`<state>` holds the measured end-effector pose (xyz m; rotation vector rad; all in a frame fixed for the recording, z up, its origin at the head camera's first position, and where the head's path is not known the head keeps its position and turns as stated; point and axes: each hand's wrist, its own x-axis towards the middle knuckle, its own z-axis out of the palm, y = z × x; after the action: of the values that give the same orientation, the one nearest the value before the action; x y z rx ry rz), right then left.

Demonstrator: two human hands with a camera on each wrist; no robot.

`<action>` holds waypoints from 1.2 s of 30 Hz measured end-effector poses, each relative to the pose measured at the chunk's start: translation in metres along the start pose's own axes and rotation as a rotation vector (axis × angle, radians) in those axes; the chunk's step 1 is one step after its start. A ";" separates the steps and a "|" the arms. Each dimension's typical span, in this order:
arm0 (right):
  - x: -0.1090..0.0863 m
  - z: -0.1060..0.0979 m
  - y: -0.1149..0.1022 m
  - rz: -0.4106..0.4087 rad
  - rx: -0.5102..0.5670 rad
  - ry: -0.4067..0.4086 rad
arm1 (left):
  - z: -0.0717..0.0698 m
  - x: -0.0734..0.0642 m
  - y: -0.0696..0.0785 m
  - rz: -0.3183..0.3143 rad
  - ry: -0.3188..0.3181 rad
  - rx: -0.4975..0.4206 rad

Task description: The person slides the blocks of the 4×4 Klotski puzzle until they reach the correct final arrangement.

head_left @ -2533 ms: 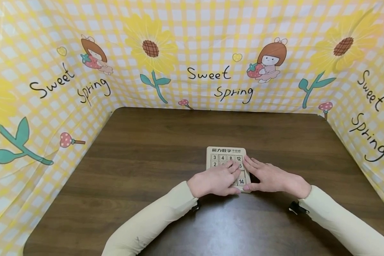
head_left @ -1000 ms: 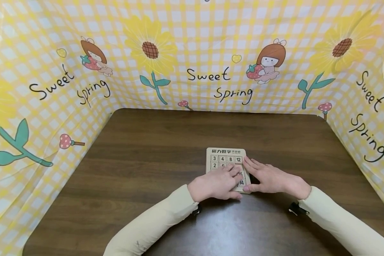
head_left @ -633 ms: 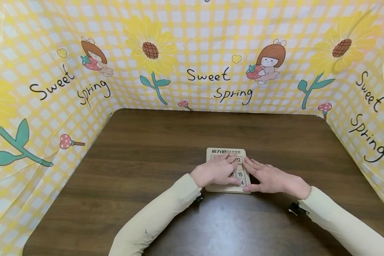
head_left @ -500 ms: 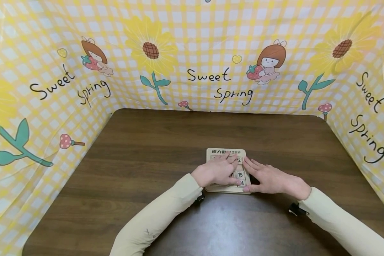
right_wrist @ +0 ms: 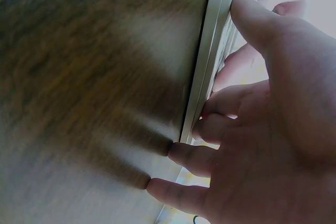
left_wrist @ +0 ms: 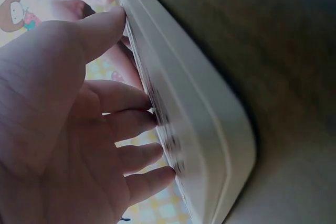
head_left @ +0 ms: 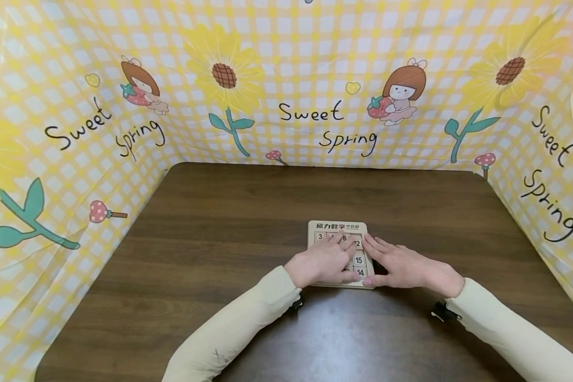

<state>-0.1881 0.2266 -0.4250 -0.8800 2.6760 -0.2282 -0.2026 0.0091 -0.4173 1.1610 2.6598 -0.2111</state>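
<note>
A pale number sliding puzzle (head_left: 336,226) lies flat on the table, its square tiles set in a frame under printed Chinese lettering. My left hand (head_left: 323,261) spreads over it, palm down, fingertips on the upper tiles and hiding much of the left and middle. Beside those fingers, the 12 tile (head_left: 357,243) sits a little lower than the 8, above the 15 and 14 in the right column. Along the right edge rests my right hand (head_left: 403,268), thumb at the near right corner. In the right wrist view, two fingertips (right_wrist: 157,184) reach down to the tabletop.
The dark wood-grain table (head_left: 210,228) stretches out around the puzzle. A yellow checked cloth (head_left: 291,69) with flowers and lettering encloses its back and sides. Black wrist straps (head_left: 444,312) show under the cream sleeves (head_left: 239,323).
First the 15 tile slid down one row. My left hand then went up to the top row and has drawn slightly back, the 12 shifting down. The right hand stays put.
</note>
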 end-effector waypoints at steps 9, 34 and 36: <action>-0.001 0.000 0.001 -0.007 -0.001 0.007 | 0.000 -0.003 0.003 0.016 0.018 -0.007; 0.000 0.000 -0.001 -0.007 0.017 0.009 | 0.004 -0.009 0.006 0.060 0.019 -0.053; 0.000 0.001 -0.002 -0.014 0.019 0.008 | 0.005 -0.012 0.004 0.069 0.023 -0.068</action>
<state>-0.1863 0.2251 -0.4254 -0.8942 2.6712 -0.2608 -0.1913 0.0026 -0.4193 1.2381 2.6190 -0.0949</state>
